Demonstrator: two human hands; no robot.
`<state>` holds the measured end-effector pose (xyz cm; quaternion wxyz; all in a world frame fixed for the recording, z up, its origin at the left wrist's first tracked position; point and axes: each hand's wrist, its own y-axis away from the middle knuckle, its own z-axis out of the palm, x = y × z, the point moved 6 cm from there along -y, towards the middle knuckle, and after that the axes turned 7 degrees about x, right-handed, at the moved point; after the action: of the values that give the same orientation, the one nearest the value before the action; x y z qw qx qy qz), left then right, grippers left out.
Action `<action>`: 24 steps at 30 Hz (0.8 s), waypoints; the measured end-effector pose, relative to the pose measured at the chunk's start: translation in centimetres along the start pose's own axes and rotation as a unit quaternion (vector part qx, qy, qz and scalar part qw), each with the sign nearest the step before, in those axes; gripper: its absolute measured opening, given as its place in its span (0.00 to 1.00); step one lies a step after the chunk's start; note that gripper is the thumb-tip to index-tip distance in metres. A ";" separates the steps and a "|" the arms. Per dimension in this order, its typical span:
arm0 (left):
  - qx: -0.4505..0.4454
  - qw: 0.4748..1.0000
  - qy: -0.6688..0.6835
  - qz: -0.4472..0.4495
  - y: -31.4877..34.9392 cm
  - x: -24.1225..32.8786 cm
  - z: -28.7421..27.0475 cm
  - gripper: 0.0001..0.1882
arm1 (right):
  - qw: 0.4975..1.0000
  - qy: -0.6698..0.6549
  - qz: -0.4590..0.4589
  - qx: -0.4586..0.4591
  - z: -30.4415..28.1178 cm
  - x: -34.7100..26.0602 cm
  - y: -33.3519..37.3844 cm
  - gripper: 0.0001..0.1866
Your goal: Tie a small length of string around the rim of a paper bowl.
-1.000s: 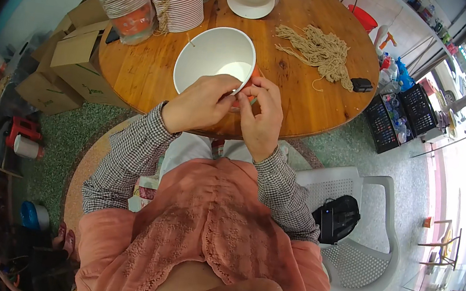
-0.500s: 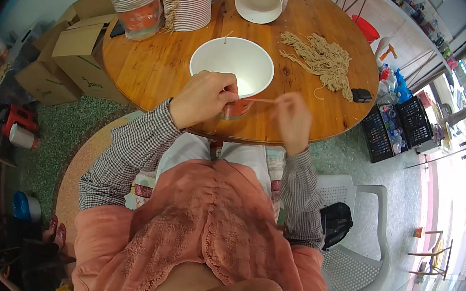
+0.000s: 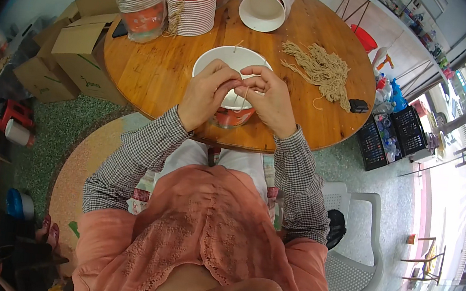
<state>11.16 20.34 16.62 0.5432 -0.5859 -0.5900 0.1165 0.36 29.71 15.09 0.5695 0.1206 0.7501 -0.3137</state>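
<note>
A paper bucket [image 3: 231,120], white inside and orange printed outside, stands near the table's front edge. Above its near rim my two hands meet. My left hand [image 3: 207,94] pinches a thin tan cord [image 3: 244,100] between thumb and forefinger. Close against it, my right hand [image 3: 273,101] also has thumb and forefinger on the cord, its other fingers curled loosely. A short bit of cord [image 3: 237,46] sticks up at the bucket's far rim. Where the cord meets the near rim is partly hidden by my fingers.
On the round wooden table [image 3: 160,72] lie a heap of tan cords [image 3: 324,69] and a small black object [image 3: 358,106]. Stacked buckets [image 3: 191,9] stand at the back left, bagged ones [image 3: 262,12] behind. Cardboard boxes [image 3: 85,49] are left; a plastic chair [image 3: 355,265] is right.
My right hand has come in from the right, bringing the cord end back to my left fingertips. The cord, stretched sideways before, now bends down between my hands.
</note>
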 end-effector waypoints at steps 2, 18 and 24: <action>0.025 0.999 0.034 -0.030 0.0 -0.2 0.0 0.05 | 1.000 -0.011 -0.013 0.013 0.4 0.1 -0.2 0.14; -0.050 0.966 0.139 -0.213 1.3 -0.6 -0.8 0.13 | 0.987 -0.070 -0.025 0.139 0.7 0.7 -0.5 0.07; -0.065 0.974 0.088 -0.196 1.0 -0.1 -1.0 0.08 | 0.995 -0.036 0.018 0.087 0.9 0.5 -0.5 0.08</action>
<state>12.49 20.02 16.16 0.5662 -0.5010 -0.6492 -0.0832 0.68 28.66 14.67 0.5893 0.1718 0.6964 -0.3718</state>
